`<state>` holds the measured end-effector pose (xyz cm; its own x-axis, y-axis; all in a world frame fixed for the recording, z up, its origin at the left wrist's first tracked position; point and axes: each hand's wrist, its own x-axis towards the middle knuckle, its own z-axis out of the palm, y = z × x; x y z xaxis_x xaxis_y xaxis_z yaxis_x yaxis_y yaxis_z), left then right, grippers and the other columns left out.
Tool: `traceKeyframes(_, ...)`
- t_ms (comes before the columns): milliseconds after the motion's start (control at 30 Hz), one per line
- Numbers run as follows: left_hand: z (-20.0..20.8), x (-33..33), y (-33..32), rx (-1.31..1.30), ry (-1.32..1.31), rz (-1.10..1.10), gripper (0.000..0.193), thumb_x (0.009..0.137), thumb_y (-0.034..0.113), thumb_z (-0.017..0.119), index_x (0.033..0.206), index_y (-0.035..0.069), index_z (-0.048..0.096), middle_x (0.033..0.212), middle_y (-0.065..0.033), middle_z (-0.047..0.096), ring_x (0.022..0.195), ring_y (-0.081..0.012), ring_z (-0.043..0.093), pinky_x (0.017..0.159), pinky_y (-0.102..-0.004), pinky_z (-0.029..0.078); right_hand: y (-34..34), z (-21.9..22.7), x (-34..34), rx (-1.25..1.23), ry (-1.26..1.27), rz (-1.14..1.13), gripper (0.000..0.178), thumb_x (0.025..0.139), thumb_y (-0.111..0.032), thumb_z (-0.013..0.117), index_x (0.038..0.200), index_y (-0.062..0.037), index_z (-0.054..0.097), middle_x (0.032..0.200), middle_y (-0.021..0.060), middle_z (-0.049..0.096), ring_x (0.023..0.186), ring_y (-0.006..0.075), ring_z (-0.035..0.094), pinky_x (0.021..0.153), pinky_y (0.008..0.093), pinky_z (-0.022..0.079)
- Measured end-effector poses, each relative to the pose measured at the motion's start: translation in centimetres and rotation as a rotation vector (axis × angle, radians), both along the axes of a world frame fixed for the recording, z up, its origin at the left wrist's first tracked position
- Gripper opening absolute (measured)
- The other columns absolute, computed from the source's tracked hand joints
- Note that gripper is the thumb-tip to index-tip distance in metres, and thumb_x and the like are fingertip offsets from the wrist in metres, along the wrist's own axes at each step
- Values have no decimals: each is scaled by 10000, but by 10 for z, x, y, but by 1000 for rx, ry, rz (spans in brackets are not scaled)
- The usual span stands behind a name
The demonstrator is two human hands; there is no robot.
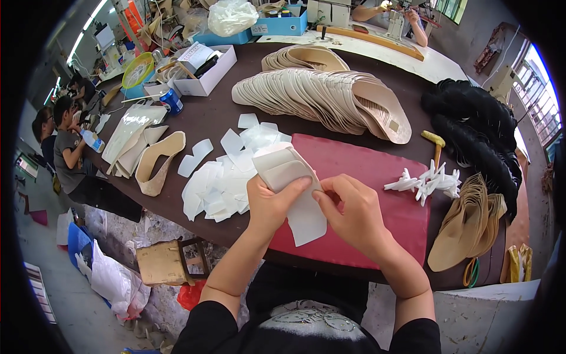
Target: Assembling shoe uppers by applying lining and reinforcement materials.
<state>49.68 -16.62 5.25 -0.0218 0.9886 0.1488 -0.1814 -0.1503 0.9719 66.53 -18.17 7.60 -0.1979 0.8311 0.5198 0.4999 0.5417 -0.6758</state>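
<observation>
The step in hand looks like lining up layers along one edge, and it probably goes best with the left hand (268, 203) as a steady clamp while the right hand (352, 209) does the fine work. Keep the left thumb flat across the layered cream piece (277, 167) so nothing skews, and let the right fingertips run along the margin in small pinches, smoothing from the held spot outward; too hard a squeeze could crease the thin white sheet (308, 221) that hangs below. The left hand is closed on the work, thumb on top, its fingers mostly hidden behind; the right hand has thumb and forefinger pressed together at the right-hand edge, the other fingers curled. Both layers sit between the hands, the cream part rising above the left thumb and the white part dropping under it toward the person, all held above the red mat (377, 183) on the tabletop (206, 121). Just left of the left hand lies a loose pile of white pieces (215, 189). Whether the layers are stuck together, I cannot tell.
</observation>
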Motion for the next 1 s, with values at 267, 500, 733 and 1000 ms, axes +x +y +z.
traceKeyframes(267,18,-48,-9,778,619,459,246,905,93,617,1130,-7,627,925,-125,675,687,-138,568,672,-212,455,15,28,41,258,-413,184,133,750,-18,733,863,-22,664,804,22,606,649,149,519,586,270,436)
traceKeyframes(500,34,-28,-21,81,743,-31,220,886,101,639,1070,-18,657,778,-71,664,601,-111,514,572,-218,414,0,42,35,134,92,-54,79,844,-113,700,852,-37,681,736,27,594,611,140,519,558,259,418)
traceKeyframes(733,20,-5,-21,140,415,-177,211,882,158,688,971,-32,709,682,-30,648,551,-82,499,523,-196,399,-7,-32,39,-754,780,76,248,956,-124,590,750,-6,661,572,12,524,482,72,429,475,203,333)
traceKeyframes(1000,24,24,-10,-223,537,-310,233,912,179,666,1011,-27,713,716,-29,672,551,-88,518,534,-192,411,-20,-47,52,-339,470,-29,294,920,-114,631,646,-7,605,557,2,519,504,70,388,483,207,325)
